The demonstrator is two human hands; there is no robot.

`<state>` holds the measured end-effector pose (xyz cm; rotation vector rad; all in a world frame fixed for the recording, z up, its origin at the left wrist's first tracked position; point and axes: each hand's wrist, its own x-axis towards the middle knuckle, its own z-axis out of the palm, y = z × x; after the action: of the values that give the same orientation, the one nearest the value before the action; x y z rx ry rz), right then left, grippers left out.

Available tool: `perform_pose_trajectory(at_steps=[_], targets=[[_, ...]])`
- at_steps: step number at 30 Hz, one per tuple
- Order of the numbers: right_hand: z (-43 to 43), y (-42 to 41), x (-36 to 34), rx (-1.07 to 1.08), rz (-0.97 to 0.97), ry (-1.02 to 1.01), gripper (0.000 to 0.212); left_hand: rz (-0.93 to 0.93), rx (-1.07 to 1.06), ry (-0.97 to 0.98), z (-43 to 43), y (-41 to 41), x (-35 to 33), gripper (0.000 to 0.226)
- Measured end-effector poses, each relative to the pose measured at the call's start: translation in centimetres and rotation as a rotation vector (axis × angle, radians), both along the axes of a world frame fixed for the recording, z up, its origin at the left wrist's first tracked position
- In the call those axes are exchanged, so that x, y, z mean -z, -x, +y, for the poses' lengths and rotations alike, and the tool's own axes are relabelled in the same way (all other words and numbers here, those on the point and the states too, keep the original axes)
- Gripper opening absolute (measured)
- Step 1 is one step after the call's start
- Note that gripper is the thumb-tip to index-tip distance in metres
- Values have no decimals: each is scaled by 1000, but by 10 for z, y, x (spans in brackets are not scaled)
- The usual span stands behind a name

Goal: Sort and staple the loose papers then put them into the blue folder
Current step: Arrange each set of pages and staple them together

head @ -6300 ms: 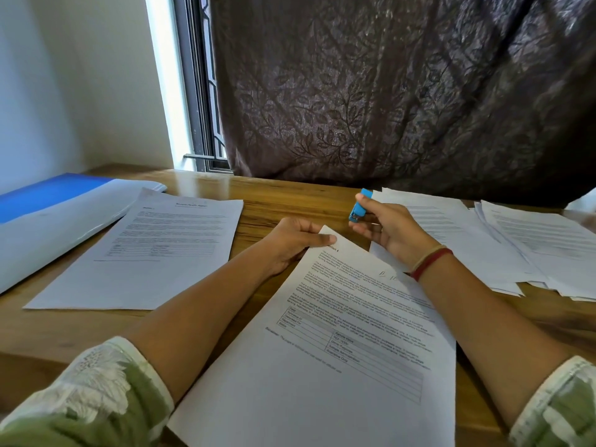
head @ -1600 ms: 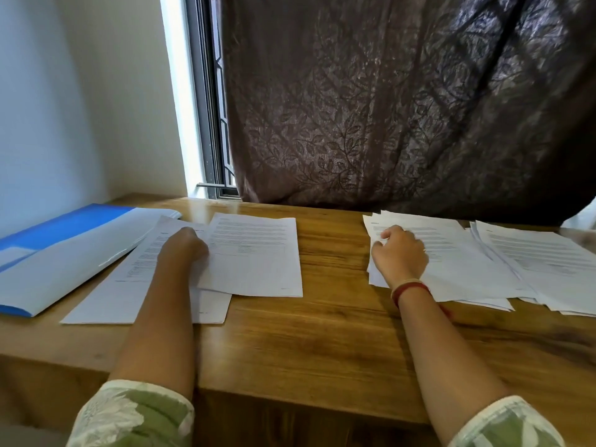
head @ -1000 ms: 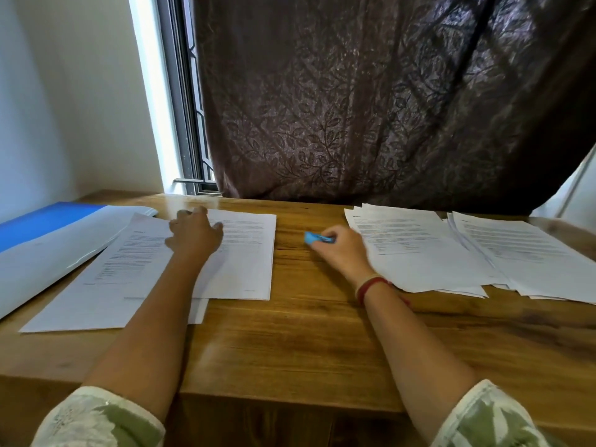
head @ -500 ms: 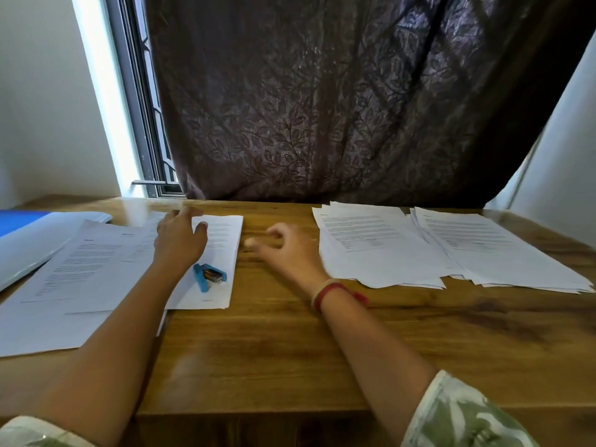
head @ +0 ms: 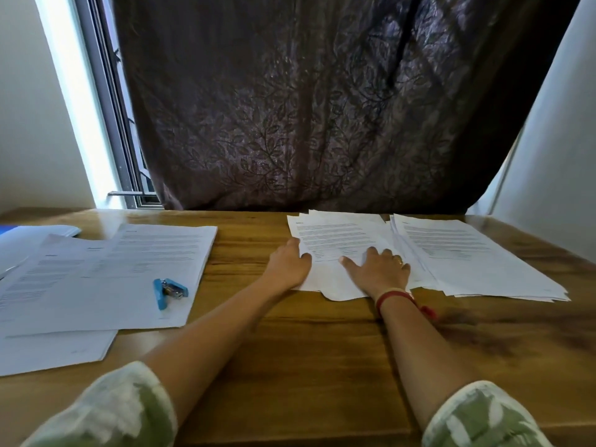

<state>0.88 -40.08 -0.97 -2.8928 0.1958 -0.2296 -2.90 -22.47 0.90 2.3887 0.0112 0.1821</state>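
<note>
A loose pile of printed papers (head: 338, 233) lies at the middle back of the wooden table (head: 290, 350). My left hand (head: 288, 265) pinches the left edge of its top sheet, thumb on top. On the same sheet, my right hand (head: 379, 271) lies flat with the fingers spread. A second loose pile (head: 477, 262) fans out to the right. On the left lie overlapping paper sets (head: 96, 285), and a small blue stapler (head: 169, 292) lies on them, apart from both hands. Only a sliver of the blue folder (head: 8, 228) shows at the far left edge.
A dark leaf-patterned curtain (head: 306, 108) hangs right behind the table's back edge. A window frame (head: 109, 124) and a white wall stand at the left. Bare wood lies between the left sets and the middle pile.
My left hand left the paper sets on the left and went to the middle pile's edge. My right hand moved onto that pile. The stapler stays on the left papers. The view turned right.
</note>
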Motion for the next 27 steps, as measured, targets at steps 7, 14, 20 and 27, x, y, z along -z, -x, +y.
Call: perform_pose_trajectory(at_steps=[7,14,20,27], targets=[[1,-4,1,38,19,15,77,250,-144,641,-23,-60,-18,46],[1,-8,2,27,0,-20,76,373,-283,894,4,-74,-52,39],[0,-8,-1,11,10,-29,77,353,-104,695,-1,-93,-41,53],[2,-9,-4,1,-23,-56,69,429,-78,459,1,-99,-19,50]])
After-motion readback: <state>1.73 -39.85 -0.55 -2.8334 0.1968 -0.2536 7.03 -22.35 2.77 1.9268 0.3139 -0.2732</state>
